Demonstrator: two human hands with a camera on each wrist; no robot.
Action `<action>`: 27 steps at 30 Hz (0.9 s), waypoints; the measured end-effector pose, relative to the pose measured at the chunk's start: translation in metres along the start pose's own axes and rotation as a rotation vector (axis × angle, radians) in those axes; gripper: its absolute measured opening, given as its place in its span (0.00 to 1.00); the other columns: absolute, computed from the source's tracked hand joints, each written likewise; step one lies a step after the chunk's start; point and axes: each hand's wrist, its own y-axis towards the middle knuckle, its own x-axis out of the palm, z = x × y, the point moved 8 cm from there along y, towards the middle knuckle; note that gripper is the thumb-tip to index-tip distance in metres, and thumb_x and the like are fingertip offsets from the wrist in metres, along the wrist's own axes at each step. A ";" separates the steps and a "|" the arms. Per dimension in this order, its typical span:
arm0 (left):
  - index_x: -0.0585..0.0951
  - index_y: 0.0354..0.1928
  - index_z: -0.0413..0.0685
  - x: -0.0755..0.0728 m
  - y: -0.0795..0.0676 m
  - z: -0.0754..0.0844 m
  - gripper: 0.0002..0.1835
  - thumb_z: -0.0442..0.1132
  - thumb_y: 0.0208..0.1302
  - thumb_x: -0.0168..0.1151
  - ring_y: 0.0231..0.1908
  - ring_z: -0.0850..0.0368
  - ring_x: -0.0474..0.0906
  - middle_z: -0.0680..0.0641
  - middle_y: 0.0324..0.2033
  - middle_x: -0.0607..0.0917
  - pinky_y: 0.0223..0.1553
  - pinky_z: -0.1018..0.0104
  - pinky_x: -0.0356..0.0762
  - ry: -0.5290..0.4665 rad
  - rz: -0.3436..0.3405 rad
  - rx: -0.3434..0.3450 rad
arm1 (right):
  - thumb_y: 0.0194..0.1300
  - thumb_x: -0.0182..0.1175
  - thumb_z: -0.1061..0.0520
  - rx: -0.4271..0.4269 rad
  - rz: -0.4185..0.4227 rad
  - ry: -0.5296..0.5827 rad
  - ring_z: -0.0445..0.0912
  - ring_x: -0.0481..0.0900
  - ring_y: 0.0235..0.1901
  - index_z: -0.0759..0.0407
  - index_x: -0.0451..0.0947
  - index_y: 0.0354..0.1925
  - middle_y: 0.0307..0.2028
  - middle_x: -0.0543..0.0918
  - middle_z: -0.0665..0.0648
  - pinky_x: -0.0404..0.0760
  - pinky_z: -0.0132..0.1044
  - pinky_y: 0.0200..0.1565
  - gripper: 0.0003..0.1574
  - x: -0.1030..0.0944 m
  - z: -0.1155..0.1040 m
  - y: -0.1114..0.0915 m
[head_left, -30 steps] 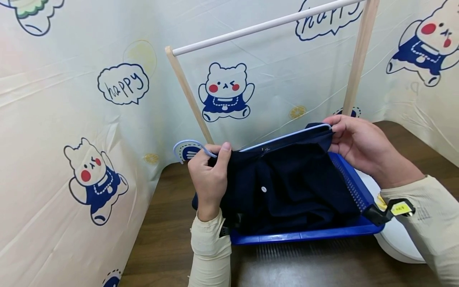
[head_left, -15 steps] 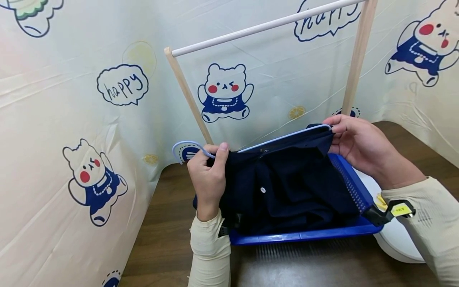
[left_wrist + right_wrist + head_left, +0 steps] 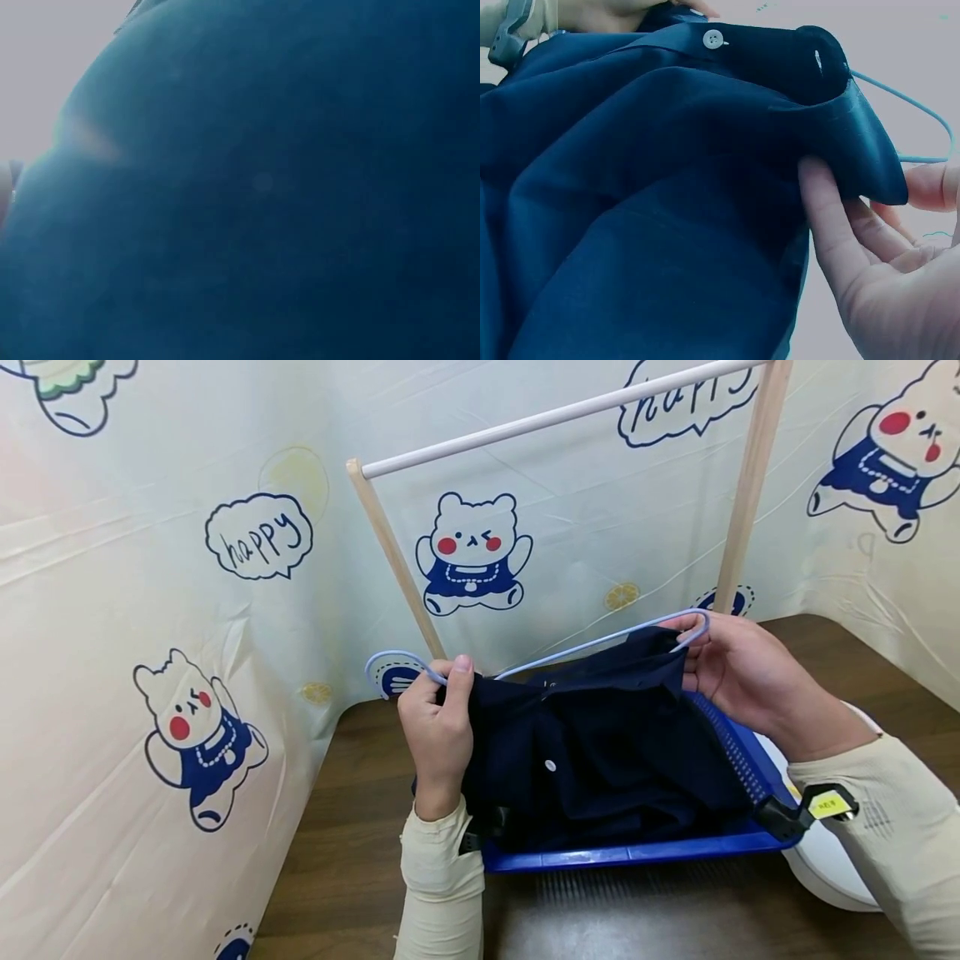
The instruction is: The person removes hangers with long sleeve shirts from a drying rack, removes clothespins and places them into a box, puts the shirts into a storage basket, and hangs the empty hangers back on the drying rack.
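A navy shirt (image 3: 600, 752) with a white button lies bunched, its upper edge held up between both hands. My left hand (image 3: 437, 727) grips the cloth and a light-blue hanger (image 3: 570, 648) at the left, thumb on top. The hanger's curved hook sticks out past this hand. My right hand (image 3: 750, 668) holds the shirt's upper right edge, with the hanger's looped end beside its fingers and outside the cloth. In the right wrist view, fingers (image 3: 829, 210) lie against the dark flap, near a buttonhole. Dark blue cloth fills most of the left wrist view, hiding the left hand's grip.
A blue basket (image 3: 645, 852) sits under the shirt on the wooden table (image 3: 345, 852). Behind it stands a wooden rack with a white rail (image 3: 555, 415). A round white object (image 3: 832, 868) is partly hidden by the right forearm. Printed cloth hangs around the table.
The hanger's right end has come up out of the shirt's edge and now shows as a loop by the right hand. That hand has shifted slightly; the left hand stays nearly still.
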 end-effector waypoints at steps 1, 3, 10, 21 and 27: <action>0.82 0.26 0.35 0.001 0.000 0.000 0.16 0.37 0.72 0.60 0.27 0.54 0.73 0.45 0.22 0.78 0.32 0.65 0.70 0.010 -0.006 -0.001 | 0.80 0.35 0.67 -0.002 -0.003 -0.011 0.50 0.84 0.41 0.69 0.81 0.50 0.41 0.85 0.60 0.84 0.44 0.46 0.25 0.000 0.000 0.000; 0.82 0.27 0.35 0.002 0.001 0.000 0.16 0.38 0.73 0.60 0.29 0.54 0.75 0.45 0.24 0.80 0.34 0.65 0.72 0.041 -0.023 0.000 | 0.80 0.35 0.66 -0.005 -0.004 -0.040 0.51 0.85 0.43 0.68 0.82 0.51 0.42 0.86 0.61 0.83 0.46 0.47 0.26 -0.002 0.000 0.000; 0.82 0.29 0.36 0.006 0.000 -0.002 0.15 0.39 0.74 0.59 0.32 0.54 0.77 0.44 0.28 0.82 0.38 0.62 0.75 0.101 -0.073 0.007 | 0.81 0.37 0.64 -0.010 0.068 -0.088 0.52 0.84 0.45 0.67 0.81 0.46 0.42 0.85 0.61 0.83 0.47 0.49 0.24 -0.018 -0.006 -0.004; 0.83 0.35 0.36 0.027 -0.004 0.012 0.09 0.36 0.72 0.63 0.36 0.55 0.80 0.44 0.33 0.85 0.42 0.59 0.78 0.131 -0.218 0.125 | 0.80 0.50 0.52 -0.075 0.408 -0.978 0.45 0.80 0.49 0.63 0.80 0.55 0.51 0.85 0.50 0.77 0.27 0.47 0.19 -0.011 -0.041 -0.015; 0.83 0.36 0.37 0.038 -0.010 0.019 0.07 0.36 0.71 0.64 0.35 0.55 0.78 0.45 0.32 0.83 0.39 0.60 0.78 0.166 -0.290 0.146 | 0.73 0.61 0.55 -0.195 0.300 -1.465 0.46 0.78 0.43 0.55 0.85 0.51 0.46 0.86 0.54 0.76 0.36 0.40 0.12 0.031 -0.041 -0.012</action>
